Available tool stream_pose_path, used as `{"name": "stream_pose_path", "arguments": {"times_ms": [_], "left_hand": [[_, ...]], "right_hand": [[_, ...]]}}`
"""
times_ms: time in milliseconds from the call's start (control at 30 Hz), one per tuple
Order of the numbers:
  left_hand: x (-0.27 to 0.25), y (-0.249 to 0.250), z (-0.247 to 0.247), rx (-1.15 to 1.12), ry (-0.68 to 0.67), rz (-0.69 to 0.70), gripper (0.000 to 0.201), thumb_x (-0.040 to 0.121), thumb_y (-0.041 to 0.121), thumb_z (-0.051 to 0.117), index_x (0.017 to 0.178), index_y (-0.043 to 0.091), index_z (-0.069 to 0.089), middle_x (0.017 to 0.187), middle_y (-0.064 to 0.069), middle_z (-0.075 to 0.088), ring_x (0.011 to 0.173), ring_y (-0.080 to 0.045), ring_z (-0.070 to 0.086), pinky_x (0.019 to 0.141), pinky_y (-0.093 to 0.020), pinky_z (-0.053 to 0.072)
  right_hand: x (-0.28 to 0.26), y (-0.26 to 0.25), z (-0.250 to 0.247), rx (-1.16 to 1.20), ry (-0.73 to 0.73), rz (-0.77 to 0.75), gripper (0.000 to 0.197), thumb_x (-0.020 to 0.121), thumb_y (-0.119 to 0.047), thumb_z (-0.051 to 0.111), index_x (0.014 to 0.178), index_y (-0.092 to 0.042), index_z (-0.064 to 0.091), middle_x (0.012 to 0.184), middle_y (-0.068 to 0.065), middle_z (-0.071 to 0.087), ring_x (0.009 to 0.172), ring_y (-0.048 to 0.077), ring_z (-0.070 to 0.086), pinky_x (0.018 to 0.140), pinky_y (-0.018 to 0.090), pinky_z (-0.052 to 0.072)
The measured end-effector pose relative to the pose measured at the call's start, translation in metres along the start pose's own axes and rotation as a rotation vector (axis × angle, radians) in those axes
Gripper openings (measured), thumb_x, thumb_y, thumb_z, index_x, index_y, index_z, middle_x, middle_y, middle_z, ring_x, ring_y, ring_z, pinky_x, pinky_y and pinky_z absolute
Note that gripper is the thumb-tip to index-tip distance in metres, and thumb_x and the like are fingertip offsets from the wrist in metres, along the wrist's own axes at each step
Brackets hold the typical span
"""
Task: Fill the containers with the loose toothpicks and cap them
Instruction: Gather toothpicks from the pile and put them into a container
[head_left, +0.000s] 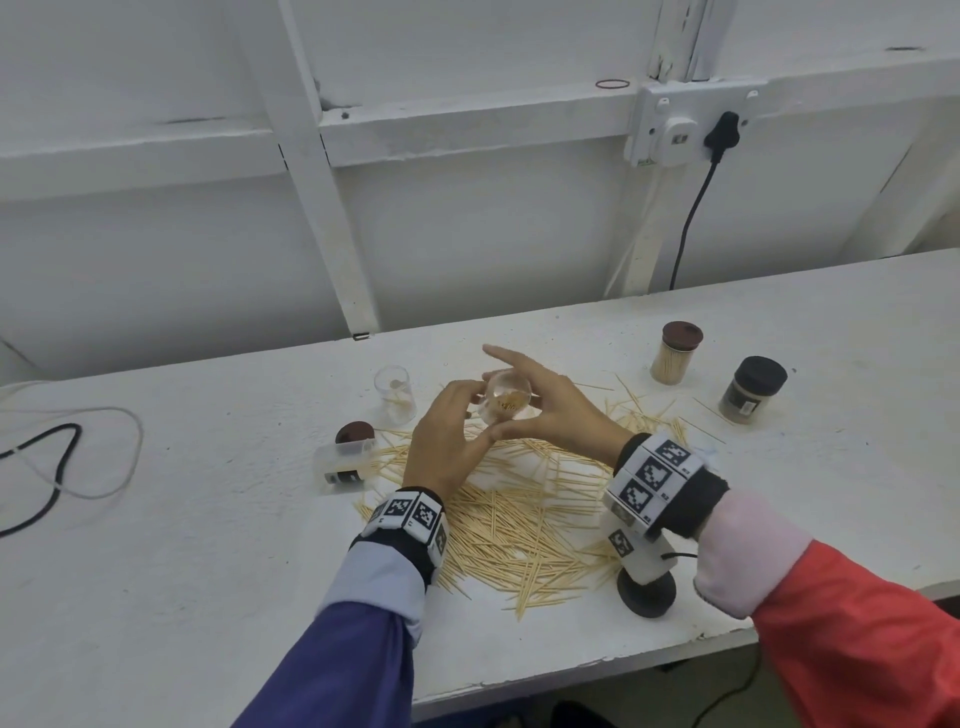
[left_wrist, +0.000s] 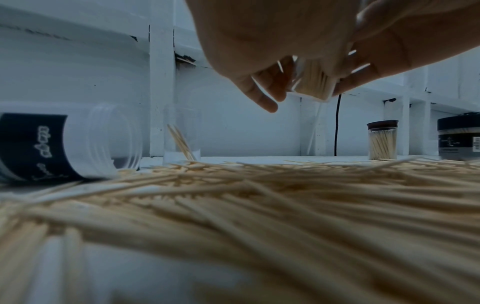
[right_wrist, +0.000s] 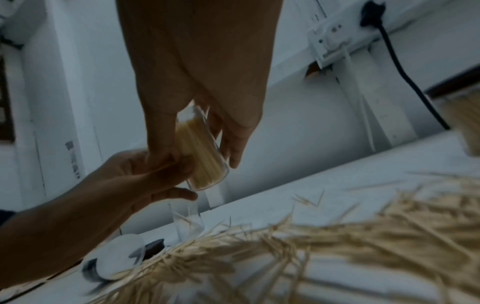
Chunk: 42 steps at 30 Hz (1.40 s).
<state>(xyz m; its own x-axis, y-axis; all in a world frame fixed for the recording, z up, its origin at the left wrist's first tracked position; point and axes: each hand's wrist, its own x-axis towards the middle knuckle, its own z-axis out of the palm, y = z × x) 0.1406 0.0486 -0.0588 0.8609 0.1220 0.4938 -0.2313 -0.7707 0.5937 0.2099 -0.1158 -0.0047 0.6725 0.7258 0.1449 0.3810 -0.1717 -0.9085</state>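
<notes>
A small clear container (head_left: 506, 402) packed with toothpicks is held tilted in the air above the pile of loose toothpicks (head_left: 519, 514). My left hand (head_left: 457, 415) grips its left side and lower end. My right hand (head_left: 545, 408) holds it from the right, thumb underneath and index finger stretched out past it. The right wrist view shows the container (right_wrist: 201, 152) between both hands. In the left wrist view the container (left_wrist: 313, 82) shows below my palm. It has no cap on.
An upright clear container (head_left: 396, 392) holds a few toothpicks. A labelled container (head_left: 345, 462) lies on its side by a brown cap (head_left: 355, 432). A brown-capped full container (head_left: 675, 353) and a black-lidded jar (head_left: 753, 389) stand at the right. Cables (head_left: 62, 457) lie at the left.
</notes>
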Motion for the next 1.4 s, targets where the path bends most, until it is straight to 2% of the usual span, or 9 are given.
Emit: {"name": "stream_pose_path", "arguments": {"times_ms": [100,200,333,533,733,967,1067,1267,1400], "left_hand": [[-0.001,0.004,0.004,-0.049,-0.078,-0.007,0.053,0.085,0.051,0.062,0.120,0.011,0.058,0.114,0.002,0.061,0.101,-0.012,0.058,0.082,-0.034,0.053],[-0.003,0.001,0.008,0.031,-0.182,-0.017,0.045,0.089,0.044,0.064,0.126,0.019,0.057,0.123,0.006,0.059,0.113,-0.010,0.053,0.087,-0.033,0.050],[-0.004,-0.009,0.009,0.092,-0.239,-0.039,0.027,0.095,0.029,0.060,0.122,0.024,0.059,0.122,0.009,0.058,0.117,-0.006,0.047,0.087,-0.029,0.046],[-0.007,-0.014,0.014,0.093,-0.316,-0.041,0.021,0.098,0.029,0.055,0.118,0.027,0.061,0.120,0.013,0.056,0.115,-0.001,0.045,0.087,-0.027,0.043],[-0.007,-0.012,0.012,0.104,-0.316,-0.079,0.020,0.098,0.027,0.056,0.116,0.025,0.063,0.119,0.012,0.059,0.116,-0.004,0.047,0.089,-0.026,0.043],[-0.006,-0.010,0.010,0.079,-0.315,-0.104,0.041,0.090,0.042,0.037,0.115,0.024,0.063,0.117,0.013,0.059,0.114,-0.003,0.047,0.087,-0.026,0.043],[-0.006,-0.010,0.010,0.070,-0.317,-0.097,0.035,0.092,0.037,0.041,0.116,0.023,0.063,0.117,0.012,0.059,0.114,-0.004,0.048,0.086,-0.025,0.042],[0.000,-0.003,0.018,0.079,-0.318,-0.020,0.027,0.093,0.024,0.051,0.116,0.020,0.064,0.116,0.009,0.061,0.114,-0.008,0.050,0.085,-0.025,0.043],[0.014,0.013,0.032,0.121,-0.449,0.056,0.029,0.095,0.023,0.055,0.123,0.018,0.060,0.123,0.005,0.057,0.117,-0.012,0.048,0.091,-0.031,0.044]], "right_hand": [[-0.005,0.005,-0.004,0.049,0.132,0.078,0.056,0.071,-0.014,0.085,0.119,-0.021,0.056,0.112,-0.005,0.068,0.105,0.005,0.063,0.085,0.031,0.053],[-0.014,0.010,-0.018,-0.004,0.180,0.077,0.040,0.070,-0.019,0.085,0.103,-0.020,0.062,0.104,-0.005,0.069,0.099,0.012,0.065,0.087,0.041,0.053],[-0.033,0.014,-0.050,-0.084,0.208,0.122,0.043,0.070,-0.018,0.086,0.106,-0.022,0.063,0.106,-0.008,0.069,0.097,0.007,0.064,0.087,0.036,0.055],[-0.070,0.042,-0.080,-0.017,0.303,0.171,0.039,0.075,-0.016,0.082,0.107,-0.028,0.063,0.106,-0.009,0.065,0.101,0.011,0.060,0.083,0.027,0.050],[-0.078,0.057,-0.067,0.007,0.488,0.164,0.042,0.079,-0.014,0.078,0.114,-0.027,0.060,0.111,-0.016,0.063,0.105,-0.001,0.057,0.094,0.027,0.046],[-0.072,0.053,-0.058,-0.071,0.545,0.072,0.049,0.082,-0.033,0.068,0.127,-0.023,0.052,0.123,-0.014,0.056,0.116,0.000,0.051,0.095,0.017,0.038],[-0.073,0.055,-0.057,-0.039,0.564,0.090,0.048,0.083,-0.036,0.067,0.127,-0.025,0.049,0.121,-0.011,0.057,0.114,-0.001,0.052,0.090,0.007,0.037],[-0.072,0.059,-0.062,-0.055,0.616,0.144,0.049,0.083,-0.042,0.065,0.127,-0.031,0.045,0.122,-0.014,0.055,0.116,-0.004,0.049,0.090,0.014,0.036],[-0.072,0.058,-0.062,-0.064,0.674,0.169,0.050,0.082,-0.046,0.064,0.125,-0.033,0.042,0.123,-0.012,0.055,0.117,-0.001,0.050,0.093,0.021,0.039]]}}
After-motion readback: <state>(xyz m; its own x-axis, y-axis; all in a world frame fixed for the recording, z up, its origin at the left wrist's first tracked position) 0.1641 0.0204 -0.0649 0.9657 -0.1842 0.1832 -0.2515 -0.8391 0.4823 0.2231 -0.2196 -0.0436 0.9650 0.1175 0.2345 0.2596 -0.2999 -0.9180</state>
